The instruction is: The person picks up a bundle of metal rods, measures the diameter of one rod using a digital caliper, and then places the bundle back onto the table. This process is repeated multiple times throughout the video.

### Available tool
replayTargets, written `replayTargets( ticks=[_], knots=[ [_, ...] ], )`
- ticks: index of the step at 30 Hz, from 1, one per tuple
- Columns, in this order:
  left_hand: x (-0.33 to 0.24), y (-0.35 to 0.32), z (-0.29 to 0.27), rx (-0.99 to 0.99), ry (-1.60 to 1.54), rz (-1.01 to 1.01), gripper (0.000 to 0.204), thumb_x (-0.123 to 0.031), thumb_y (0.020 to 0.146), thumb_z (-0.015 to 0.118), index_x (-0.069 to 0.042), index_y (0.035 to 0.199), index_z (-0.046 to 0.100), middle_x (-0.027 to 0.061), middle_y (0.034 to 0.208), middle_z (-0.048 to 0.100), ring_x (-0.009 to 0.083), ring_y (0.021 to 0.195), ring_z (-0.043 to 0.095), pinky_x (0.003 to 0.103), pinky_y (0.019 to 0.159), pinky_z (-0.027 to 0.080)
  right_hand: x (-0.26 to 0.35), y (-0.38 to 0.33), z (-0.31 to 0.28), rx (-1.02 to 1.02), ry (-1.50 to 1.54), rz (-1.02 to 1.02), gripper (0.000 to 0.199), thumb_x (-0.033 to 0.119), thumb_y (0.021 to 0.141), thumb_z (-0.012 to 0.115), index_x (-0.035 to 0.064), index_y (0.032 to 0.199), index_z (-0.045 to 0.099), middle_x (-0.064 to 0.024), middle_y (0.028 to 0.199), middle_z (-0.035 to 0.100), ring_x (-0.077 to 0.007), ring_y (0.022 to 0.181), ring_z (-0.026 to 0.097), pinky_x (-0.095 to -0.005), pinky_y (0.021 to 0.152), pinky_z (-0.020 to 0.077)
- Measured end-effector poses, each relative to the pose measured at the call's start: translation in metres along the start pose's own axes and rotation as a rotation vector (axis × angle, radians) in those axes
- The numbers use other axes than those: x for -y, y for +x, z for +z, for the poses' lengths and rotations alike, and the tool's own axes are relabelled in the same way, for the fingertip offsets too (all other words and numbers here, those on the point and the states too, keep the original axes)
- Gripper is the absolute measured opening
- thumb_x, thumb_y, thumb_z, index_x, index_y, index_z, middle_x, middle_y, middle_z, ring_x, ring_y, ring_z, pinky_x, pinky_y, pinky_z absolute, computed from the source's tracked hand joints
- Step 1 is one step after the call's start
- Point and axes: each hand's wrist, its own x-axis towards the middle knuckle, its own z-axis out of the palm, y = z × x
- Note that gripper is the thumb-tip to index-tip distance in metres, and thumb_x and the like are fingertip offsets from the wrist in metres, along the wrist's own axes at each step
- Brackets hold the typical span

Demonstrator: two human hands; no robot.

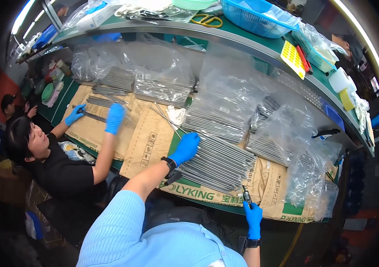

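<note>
Long thin metal rods (218,162) lie side by side in a broad layer on the bench before me. At their upper left end is my left hand (185,149), blue-gloved, its fingers curled together against the rod ends. Whatever is pinched there is hidden by the glove. My right hand (253,219), also in a blue glove, grips a caliper (246,195) at the near right corner of the layer. The caliper's jaws are close to the rod ends; contact cannot be made out. A few loose rods (165,116) slant just beyond my left hand.
Clear plastic bags (225,80) cover further rod stacks behind. Brown paper sacks (142,138) lie under the work. On my left a co-worker in blue gloves (115,119) handles rods. Overhead runs a shelf (167,27) with a blue basket (256,18) and scissors (207,20).
</note>
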Motion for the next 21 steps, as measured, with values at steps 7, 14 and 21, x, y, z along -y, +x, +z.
replayTargets(
  ticks=[7,14,21],
  knots=[
    [0.101,0.000,-0.011,-0.340,-0.046,-0.696,0.013,-0.013,0.080,0.051,-0.001,0.084,0.050,0.0188,0.084,0.053,0.0382,0.082,0.054,0.046,0.069,0.044,0.010,-0.002,0.022,-0.002,-0.027,-0.039,0.045,0.042,0.075,0.065,-0.0024,0.074,0.061,-0.0183,0.058,0.054,-0.0280,0.051,0.053,-0.0385,0.051,0.0383],
    [0.117,0.007,-0.002,-0.566,-0.043,-1.048,0.031,-0.027,0.080,0.056,0.003,0.088,0.051,0.0207,0.088,0.056,0.0388,0.079,0.057,0.045,0.067,0.047,0.020,-0.009,0.018,0.034,-0.024,0.043,0.043,0.045,0.075,0.065,0.0022,0.079,0.064,-0.0220,0.066,0.058,-0.0385,0.064,0.058,-0.0425,0.054,0.0424],
    [0.177,0.059,0.012,-0.434,-0.275,-1.215,0.031,-0.028,0.076,0.061,0.001,0.085,0.056,0.0176,0.080,0.062,0.0352,0.079,0.062,0.045,0.066,0.049,0.016,-0.028,0.029,-0.027,-0.066,0.049,0.043,0.040,0.076,0.065,-0.0021,0.075,0.060,-0.0195,0.061,0.056,-0.0296,0.056,0.057,-0.0387,0.053,0.0410]
  ],
)
